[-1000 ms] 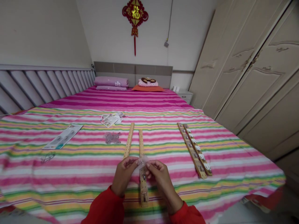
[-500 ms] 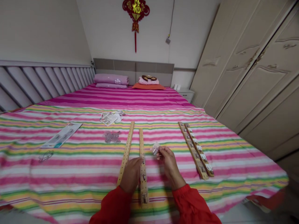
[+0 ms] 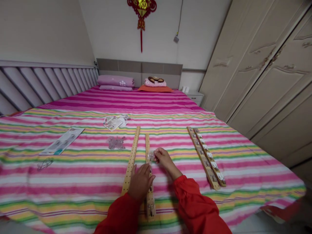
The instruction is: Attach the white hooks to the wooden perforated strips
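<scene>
Before me on the bed lies a narrow wooden strip (image 3: 147, 144) with holes, carrying clear-backed metal hooks (image 3: 151, 209) along its near half. My left hand (image 3: 140, 182) rests across this strip, fingers stretched out and thumb apart, covering part of the hooks. Between the fingertips of my right hand (image 3: 165, 159) is a small clear adhesive hook (image 3: 151, 156), which is over the strip just beyond my left fingers. Whether it touches the wood I cannot tell. A second perforated wooden strip (image 3: 133, 152) runs alongside on the left, partly under my left hand.
To the right lie two strips, one with metal hooks (image 3: 201, 152) and one with white round pieces (image 3: 210, 155). Leftward are a pile of clear hooks (image 3: 117, 143), packaging (image 3: 114, 123), a hook card (image 3: 63, 141) and a wire tangle (image 3: 45, 163). Striped cloth (image 3: 85, 185) covers the bed.
My right hand has moved left, bringing the clear hook from beside the strip to over it. My left hand has drawn slightly nearer and its fingers have spread.
</scene>
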`<move>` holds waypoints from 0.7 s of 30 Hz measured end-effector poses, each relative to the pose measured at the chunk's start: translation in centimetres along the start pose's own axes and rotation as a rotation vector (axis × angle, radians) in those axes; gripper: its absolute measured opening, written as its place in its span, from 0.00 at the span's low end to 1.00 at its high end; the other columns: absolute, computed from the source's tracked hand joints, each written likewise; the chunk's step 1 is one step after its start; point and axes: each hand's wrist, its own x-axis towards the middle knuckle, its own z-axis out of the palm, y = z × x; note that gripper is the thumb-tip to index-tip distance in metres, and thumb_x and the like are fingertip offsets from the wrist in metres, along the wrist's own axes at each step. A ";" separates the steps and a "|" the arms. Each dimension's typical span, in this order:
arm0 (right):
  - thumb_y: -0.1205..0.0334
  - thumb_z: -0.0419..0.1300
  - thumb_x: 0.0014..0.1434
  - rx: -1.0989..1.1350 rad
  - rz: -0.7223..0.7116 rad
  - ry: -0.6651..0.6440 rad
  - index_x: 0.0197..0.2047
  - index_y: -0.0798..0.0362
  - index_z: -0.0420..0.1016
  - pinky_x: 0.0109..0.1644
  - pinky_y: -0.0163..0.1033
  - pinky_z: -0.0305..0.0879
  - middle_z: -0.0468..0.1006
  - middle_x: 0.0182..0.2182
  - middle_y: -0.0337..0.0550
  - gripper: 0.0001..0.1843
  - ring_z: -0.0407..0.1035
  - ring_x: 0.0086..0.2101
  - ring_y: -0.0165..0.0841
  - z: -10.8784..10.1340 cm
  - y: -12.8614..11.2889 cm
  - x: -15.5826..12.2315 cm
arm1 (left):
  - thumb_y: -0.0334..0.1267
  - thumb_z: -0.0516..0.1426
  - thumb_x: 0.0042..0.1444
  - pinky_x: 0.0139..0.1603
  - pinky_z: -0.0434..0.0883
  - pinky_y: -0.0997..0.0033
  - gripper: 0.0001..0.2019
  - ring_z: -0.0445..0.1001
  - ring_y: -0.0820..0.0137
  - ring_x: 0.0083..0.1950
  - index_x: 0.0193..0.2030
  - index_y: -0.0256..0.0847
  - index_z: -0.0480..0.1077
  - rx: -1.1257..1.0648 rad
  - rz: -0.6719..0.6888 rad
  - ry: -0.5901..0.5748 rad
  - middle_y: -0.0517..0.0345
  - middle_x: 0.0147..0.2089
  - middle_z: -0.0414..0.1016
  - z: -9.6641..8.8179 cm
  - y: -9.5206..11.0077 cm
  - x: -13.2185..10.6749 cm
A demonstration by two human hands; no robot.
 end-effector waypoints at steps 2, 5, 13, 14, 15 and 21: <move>0.54 0.59 0.49 -0.029 0.009 -0.020 0.23 0.50 0.62 0.20 0.31 0.56 0.67 0.14 0.31 0.12 0.60 0.16 0.26 0.3 0.4 0.7 | 0.41 0.50 0.62 0.62 0.57 0.45 0.16 0.68 0.59 0.59 0.53 0.40 0.69 -0.003 0.007 -0.002 0.48 0.56 0.73 0.1 -0.1 0.2; 0.57 0.58 0.50 -0.056 0.028 -0.036 0.22 0.50 0.61 0.19 0.31 0.55 0.66 0.12 0.30 0.10 0.59 0.15 0.25 0.6 1.2 1.6 | 0.40 0.50 0.61 0.62 0.57 0.46 0.14 0.68 0.60 0.59 0.51 0.41 0.69 -0.016 0.014 -0.010 0.48 0.57 0.72 0.4 -0.3 0.4; 0.61 0.56 0.51 -0.141 0.059 -0.051 0.22 0.50 0.61 0.16 0.29 0.51 0.62 0.11 0.27 0.10 0.54 0.12 0.24 0.7 2.4 3.0 | 0.39 0.54 0.58 0.62 0.57 0.48 0.13 0.67 0.61 0.59 0.49 0.44 0.70 -0.019 -0.006 -0.016 0.51 0.57 0.72 0.3 -0.7 0.5; 0.61 0.56 0.52 -0.148 0.060 -0.051 0.22 0.50 0.60 0.16 0.29 0.51 0.62 0.11 0.27 0.10 0.54 0.12 0.24 0.7 2.4 3.0 | 0.39 0.55 0.58 0.61 0.58 0.48 0.12 0.67 0.61 0.59 0.49 0.44 0.70 -0.017 -0.008 -0.006 0.51 0.58 0.71 0.1 -0.6 0.5; 0.61 0.56 0.52 -0.155 0.061 -0.050 0.22 0.50 0.60 0.16 0.29 0.51 0.61 0.11 0.27 0.10 0.54 0.12 0.24 0.7 2.4 3.0 | 0.39 0.55 0.57 0.61 0.58 0.49 0.12 0.67 0.60 0.59 0.48 0.44 0.71 -0.015 -0.011 0.005 0.51 0.58 0.70 0.0 -0.6 0.6; 0.63 0.56 0.52 -0.184 0.066 -0.063 0.21 0.50 0.60 0.16 0.29 0.51 0.61 0.10 0.27 0.10 0.54 0.12 0.24 0.6 2.3 3.0 | 0.40 0.55 0.57 0.58 0.61 0.50 0.11 0.66 0.58 0.60 0.46 0.47 0.73 -0.034 -0.053 -0.005 0.50 0.59 0.68 -0.9 -0.7 0.7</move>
